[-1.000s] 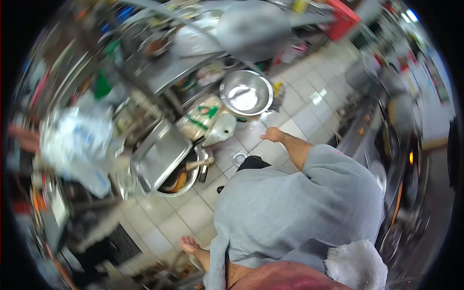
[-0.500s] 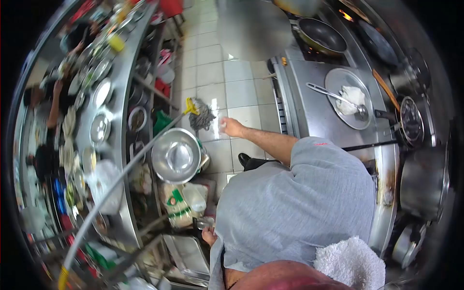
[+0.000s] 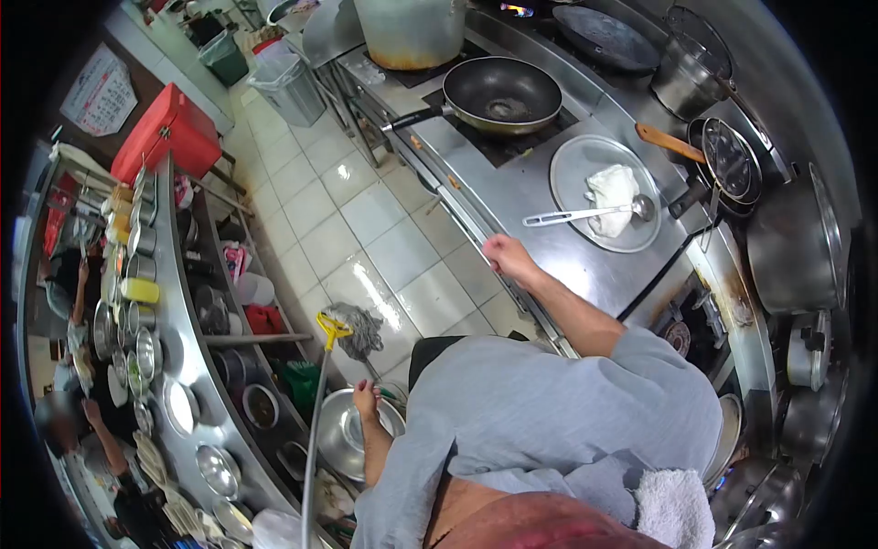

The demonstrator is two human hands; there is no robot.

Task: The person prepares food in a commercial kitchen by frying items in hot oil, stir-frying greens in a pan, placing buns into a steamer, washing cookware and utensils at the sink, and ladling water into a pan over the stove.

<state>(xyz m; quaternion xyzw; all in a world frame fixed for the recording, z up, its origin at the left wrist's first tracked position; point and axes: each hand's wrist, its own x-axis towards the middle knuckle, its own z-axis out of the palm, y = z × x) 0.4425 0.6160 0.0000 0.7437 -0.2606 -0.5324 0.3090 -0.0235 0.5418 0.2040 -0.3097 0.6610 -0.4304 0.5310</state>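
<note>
My left hand (image 3: 367, 400) is closed in front of my body, above a large steel bowl (image 3: 343, 430) on the floor side. A thin dark piece shows above its fingers, but I cannot make out what it is. Beside the front edge of the steel stove counter (image 3: 512, 197), my right hand (image 3: 508, 258) is curled closed, with nothing visible in it. Near it on the counter lies a round metal tray (image 3: 569, 169). On the tray are a white cloth (image 3: 613, 192) and a long-handled metal spoon (image 3: 558, 218).
A black frying pan (image 3: 503, 91) sits on the stove behind the tray. Left of me a mop (image 3: 355, 331) with a long pale handle (image 3: 316, 439) stands on the tiled floor (image 3: 384, 220). A steel shelf counter (image 3: 197, 366) holds several bowls; people stand beyond it.
The view has turned, showing more of the stove and far floor. My right hand has come closer to the counter's front edge. My left hand has risen in front of the steel bowl.
</note>
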